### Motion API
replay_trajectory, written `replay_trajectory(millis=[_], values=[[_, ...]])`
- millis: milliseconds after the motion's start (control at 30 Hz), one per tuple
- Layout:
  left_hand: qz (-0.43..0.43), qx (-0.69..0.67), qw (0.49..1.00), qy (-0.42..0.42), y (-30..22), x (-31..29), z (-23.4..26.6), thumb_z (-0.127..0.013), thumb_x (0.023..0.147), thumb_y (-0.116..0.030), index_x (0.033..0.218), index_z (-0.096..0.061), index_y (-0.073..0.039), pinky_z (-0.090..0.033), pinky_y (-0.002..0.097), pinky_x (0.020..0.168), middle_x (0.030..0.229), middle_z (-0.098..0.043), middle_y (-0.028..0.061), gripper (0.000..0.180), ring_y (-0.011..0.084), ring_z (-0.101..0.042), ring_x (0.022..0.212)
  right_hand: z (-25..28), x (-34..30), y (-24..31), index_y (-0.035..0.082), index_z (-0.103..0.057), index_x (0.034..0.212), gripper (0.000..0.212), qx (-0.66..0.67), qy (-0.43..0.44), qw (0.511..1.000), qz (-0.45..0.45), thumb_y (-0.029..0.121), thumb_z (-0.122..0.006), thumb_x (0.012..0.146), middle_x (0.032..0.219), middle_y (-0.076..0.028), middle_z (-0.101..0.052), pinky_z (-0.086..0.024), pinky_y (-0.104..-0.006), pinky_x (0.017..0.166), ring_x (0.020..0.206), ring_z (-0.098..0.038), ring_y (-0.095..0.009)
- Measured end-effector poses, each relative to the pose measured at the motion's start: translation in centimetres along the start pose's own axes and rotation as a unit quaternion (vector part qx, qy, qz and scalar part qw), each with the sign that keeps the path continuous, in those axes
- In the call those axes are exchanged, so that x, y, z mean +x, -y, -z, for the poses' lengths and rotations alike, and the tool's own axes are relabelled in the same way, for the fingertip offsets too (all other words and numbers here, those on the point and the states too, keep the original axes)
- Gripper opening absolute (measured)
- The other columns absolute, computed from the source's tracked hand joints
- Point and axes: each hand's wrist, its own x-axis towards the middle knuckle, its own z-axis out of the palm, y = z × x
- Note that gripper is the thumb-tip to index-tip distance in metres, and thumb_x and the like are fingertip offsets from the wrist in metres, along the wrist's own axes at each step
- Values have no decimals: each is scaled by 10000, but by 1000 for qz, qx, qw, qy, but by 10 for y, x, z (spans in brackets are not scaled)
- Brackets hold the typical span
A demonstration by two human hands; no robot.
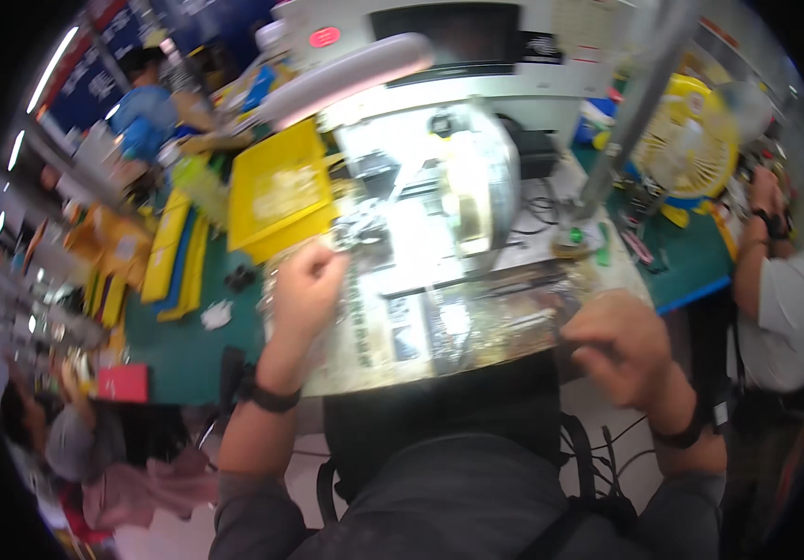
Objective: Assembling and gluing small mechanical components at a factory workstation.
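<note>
My left hand [307, 285] is closed in a loose fist over the left part of the worktable. Whatever it may hold is hidden. Beside its knuckles lies a cluster of small shiny metal parts [362, 227], and just beyond is a yellow bin [280, 191] with pale small pieces inside. My right hand [621, 345] hovers at the table's front right corner, fingers curled in and slightly blurred; I cannot make out anything in them. Between the hands, clear plastic bags or film [462, 322] lie along the front edge. A brightly lit machine with a curved clear cover [486, 182] stands behind.
A long lamp [355, 79] hangs over the bench. Further left stand yellow and blue bins [176, 257] on a green mat, with a red box [123, 383] nearby. A yellow fan [686, 135] stands at right, near a person in a white shirt [794, 317]. Black cables [537, 215] lie behind.
</note>
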Motion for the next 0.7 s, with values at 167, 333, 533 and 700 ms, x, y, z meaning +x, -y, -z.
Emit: replay_trajectory(millis=[167,333,533,700], values=[[-20,29,998,43,-17,-2,13,-704,914,-135,978,-661,17,-467,274,703,880,-651,51,170,113,-570,763,-119,55,13,16,-615,1111,261,200,-33,979,-4,83,-716,880,982,-137,-666,-522,-355,761,890,-665,-251],[-109,112,980,125,-2,15,4,-653,972,-209,932,-663,38,-483,381,690,852,-663,182,250,318,-634,756,-199,112,-2,-5,-567,1150,226,450,-240,830,-224,175,-602,1018,922,-41,-614,-466,-239,681,817,-559,-64],[-180,167,968,59,19,13,-5,-603,1003,-231,929,-693,-16,-500,430,679,841,-671,170,245,372,-643,764,-207,147,-26,-24,-607,1023,154,444,-276,816,-246,129,-594,1012,834,-29,-620,-454,-259,634,723,-543,-77],[-261,129,956,43,21,22,-6,-616,996,-189,834,-665,-5,-450,444,609,733,-605,170,250,378,-590,675,-215,148,-31,68,-519,907,131,441,-308,815,-213,102,-568,1024,695,47,-453,-328,-199,476,538,-393,-18]])
